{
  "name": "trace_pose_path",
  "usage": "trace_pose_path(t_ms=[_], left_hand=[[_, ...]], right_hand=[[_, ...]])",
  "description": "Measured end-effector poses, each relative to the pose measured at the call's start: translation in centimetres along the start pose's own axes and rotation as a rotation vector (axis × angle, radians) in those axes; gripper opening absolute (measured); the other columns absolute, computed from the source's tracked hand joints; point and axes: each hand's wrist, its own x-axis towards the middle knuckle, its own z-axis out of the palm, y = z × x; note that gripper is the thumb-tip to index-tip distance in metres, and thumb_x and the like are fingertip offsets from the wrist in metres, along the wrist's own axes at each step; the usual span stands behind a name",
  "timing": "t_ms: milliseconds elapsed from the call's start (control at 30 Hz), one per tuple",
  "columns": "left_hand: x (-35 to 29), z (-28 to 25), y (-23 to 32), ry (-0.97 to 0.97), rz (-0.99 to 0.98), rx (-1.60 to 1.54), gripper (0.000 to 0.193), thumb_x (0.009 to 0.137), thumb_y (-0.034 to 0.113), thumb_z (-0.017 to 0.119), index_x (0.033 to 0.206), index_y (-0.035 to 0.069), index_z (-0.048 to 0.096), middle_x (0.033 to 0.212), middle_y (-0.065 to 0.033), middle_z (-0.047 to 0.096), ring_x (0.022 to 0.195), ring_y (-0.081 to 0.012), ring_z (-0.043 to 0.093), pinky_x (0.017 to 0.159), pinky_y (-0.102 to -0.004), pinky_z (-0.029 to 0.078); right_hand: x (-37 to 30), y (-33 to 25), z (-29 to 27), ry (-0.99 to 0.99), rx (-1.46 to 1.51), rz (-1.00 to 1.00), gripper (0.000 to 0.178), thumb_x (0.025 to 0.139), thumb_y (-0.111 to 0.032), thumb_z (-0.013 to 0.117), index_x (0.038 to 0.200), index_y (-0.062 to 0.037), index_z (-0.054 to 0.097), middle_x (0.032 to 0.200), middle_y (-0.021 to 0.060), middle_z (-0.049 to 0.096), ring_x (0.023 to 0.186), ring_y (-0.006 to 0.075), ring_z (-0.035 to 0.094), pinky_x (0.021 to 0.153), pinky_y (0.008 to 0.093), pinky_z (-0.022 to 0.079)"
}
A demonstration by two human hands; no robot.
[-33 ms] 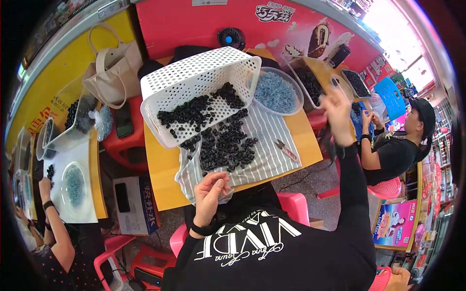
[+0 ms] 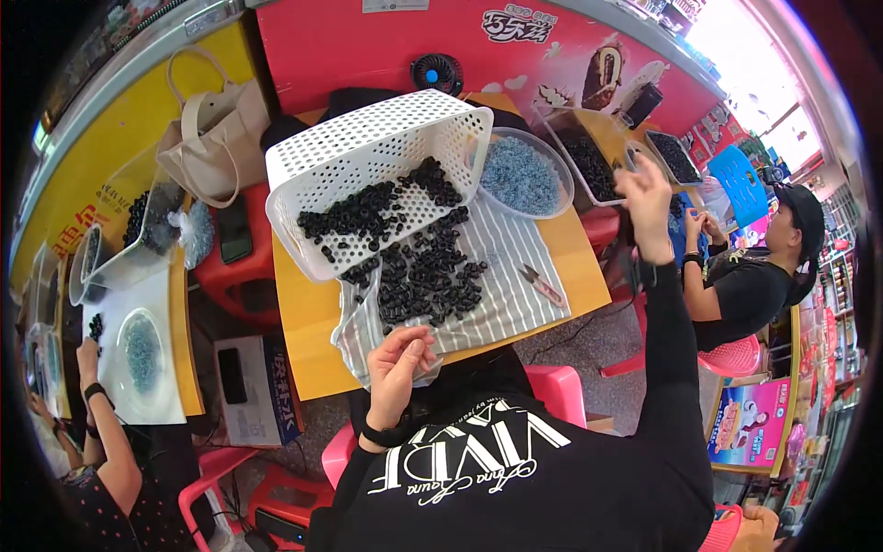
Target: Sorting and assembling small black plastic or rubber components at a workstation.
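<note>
Head view, the only one: a small orange table (image 2: 308,317) sits in front of the person, most of its top covered by a grey striped cloth (image 2: 501,276). A white perforated basket (image 2: 368,152) lies tipped on its side across the far half of the cloth, open mouth toward the person, and a heap of small black pieces (image 2: 418,271) spills from it onto the stripes.

The left hand (image 2: 397,368) is at the near edge of the table, fingers curled together in a pinch over the cloth's near-left corner; whether a black piece is between the fingertips cannot be told. The right hand (image 2: 644,198) is raised off to the right, beyond the table's right edge, fingers loosely bent and partly spread, with nothing seen in it. It hovers near a clear tray of black pieces (image 2: 589,156).

A round bowl of blue-grey bits (image 2: 520,175) stands at the far right corner, touching the basket's rim. Small snips (image 2: 544,287) lie on the cloth near the right edge.

Bare orange tabletop shows along the left side and the near-left corner. A red stool (image 2: 230,267) with a phone on it crowds the left edge; a co-worker in black (image 2: 754,285) sits close on the right.
</note>
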Motion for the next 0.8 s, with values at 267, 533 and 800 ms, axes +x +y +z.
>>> trace_pose_path(t_ms=[267, 533, 800], left_hand=[[0.2, -0.1, -0.1, 0.036, -0.056, -0.064, 0.023, 0.096, 0.01, 0.058, 0.114, -0.004, 0.063, 0.097, -0.0084, 0.067, 0.078, -0.0111, 0.062, 0.065, -0.0224, 0.049], [-0.3, -1.1, 0.4, -0.008, -0.1, -0.17, 0.024, 0.096, 0.009, 0.058, 0.116, -0.003, 0.063, 0.097, -0.0089, 0.067, 0.078, -0.0103, 0.061, 0.067, -0.0227, 0.049], [-0.1, -1.0, 0.0, -0.045, -0.1, -0.136, 0.024, 0.095, 0.01, 0.059, 0.114, -0.003, 0.064, 0.096, -0.0074, 0.068, 0.077, -0.0091, 0.061, 0.066, -0.0215, 0.048]], right_hand=[[-9.4, 1.7, 5.6, -0.431, 0.103, 0.138, 0.012, 0.085, -0.003, 0.066, 0.095, 0.0043, 0.067, 0.08, 0.0026, 0.064, 0.071, 0.0089, 0.059, 0.061, 0.0246, 0.047], [-15.6, -4.1, 12.1, -0.758, -0.031, -0.226, 0.016, 0.079, -0.004, 0.07, 0.093, 0.0024, 0.066, 0.081, 0.0145, 0.061, 0.07, 0.0268, 0.063, 0.061, 0.0334, 0.048], [-13.2, -5.0, 18.5, -0.777, -0.122, -0.442, 0.016, 0.079, -0.01, 0.067, 0.092, -0.0021, 0.065, 0.082, 0.0152, 0.057, 0.076, 0.0351, 0.06, 0.065, 0.0418, 0.047]])
